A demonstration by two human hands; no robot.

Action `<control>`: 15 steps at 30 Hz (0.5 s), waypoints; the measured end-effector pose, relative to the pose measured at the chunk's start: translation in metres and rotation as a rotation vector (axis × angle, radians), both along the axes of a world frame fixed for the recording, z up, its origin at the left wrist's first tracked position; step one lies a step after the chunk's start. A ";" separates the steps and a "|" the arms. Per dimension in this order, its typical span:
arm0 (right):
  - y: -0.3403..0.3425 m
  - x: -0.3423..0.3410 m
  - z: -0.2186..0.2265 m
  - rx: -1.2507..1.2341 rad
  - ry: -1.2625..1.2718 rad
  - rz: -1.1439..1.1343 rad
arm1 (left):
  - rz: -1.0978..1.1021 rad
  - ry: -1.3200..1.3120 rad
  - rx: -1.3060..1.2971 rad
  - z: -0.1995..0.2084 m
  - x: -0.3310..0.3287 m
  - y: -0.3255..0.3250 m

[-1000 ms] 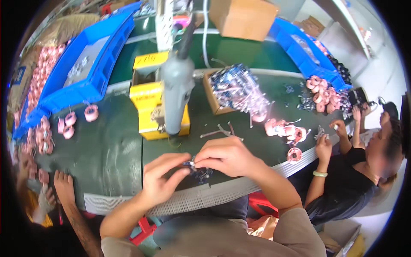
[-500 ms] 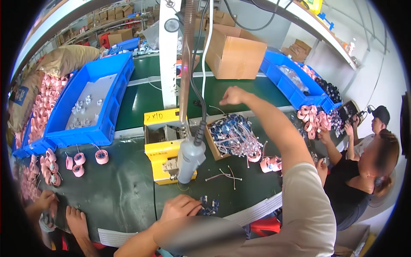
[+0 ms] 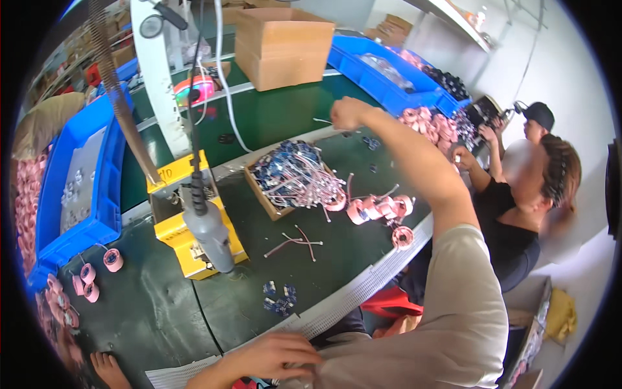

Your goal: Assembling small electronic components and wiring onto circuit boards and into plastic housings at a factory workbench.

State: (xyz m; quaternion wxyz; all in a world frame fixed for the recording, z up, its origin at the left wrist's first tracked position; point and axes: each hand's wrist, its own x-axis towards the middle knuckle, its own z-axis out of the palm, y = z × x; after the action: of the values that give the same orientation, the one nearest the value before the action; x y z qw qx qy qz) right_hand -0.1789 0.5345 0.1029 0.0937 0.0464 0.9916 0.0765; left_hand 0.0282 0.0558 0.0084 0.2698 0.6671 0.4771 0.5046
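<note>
We see the right hand (image 3: 348, 112) stretched far out at about one o'clock, fingers pinched narrow on a thin pale wire (image 3: 322, 120) above the green belt (image 3: 278, 117). The left hand (image 3: 275, 357) rests at six o'clock on the table edge (image 3: 363, 292), fingers loosely curled and holding nothing we can see, near small blue parts (image 3: 278, 297). A wire-filled cardboard tray (image 3: 295, 176) sits at the centre.

We see a long dark green worktop (image 3: 272, 117) running away from us, its near edge trimmed with a pale ribbed strip (image 3: 363, 292). Blue plastic bins (image 3: 71, 188) line the left edge, and more blue bins (image 3: 389, 71) sit along the far right edge. A cardboard box (image 3: 285, 48) stands at the far end. A white wall (image 3: 570, 71) closes the right side, with a shelf (image 3: 453, 19) above. The light is bright and even.
</note>
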 end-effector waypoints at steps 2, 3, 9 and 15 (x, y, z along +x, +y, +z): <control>0.037 0.039 -0.008 0.037 -0.204 -0.126 | -0.138 -0.092 -0.031 -0.003 0.021 0.004; 0.047 0.053 -0.012 0.090 -0.277 -0.173 | -0.164 -0.133 -0.093 -0.004 0.028 0.004; 0.060 0.110 -0.052 0.227 -0.163 -0.318 | -0.119 -0.098 0.029 -0.026 0.063 0.013; -0.113 0.182 0.005 -0.367 0.512 -0.007 | 0.106 0.053 0.088 0.005 0.070 0.032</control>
State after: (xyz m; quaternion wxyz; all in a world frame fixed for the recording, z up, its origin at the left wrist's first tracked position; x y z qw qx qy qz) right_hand 0.0032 0.4213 0.1077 -0.1518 0.0497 0.9801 -0.1180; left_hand 0.0984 0.0876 0.0133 0.2004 0.6651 0.4961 0.5210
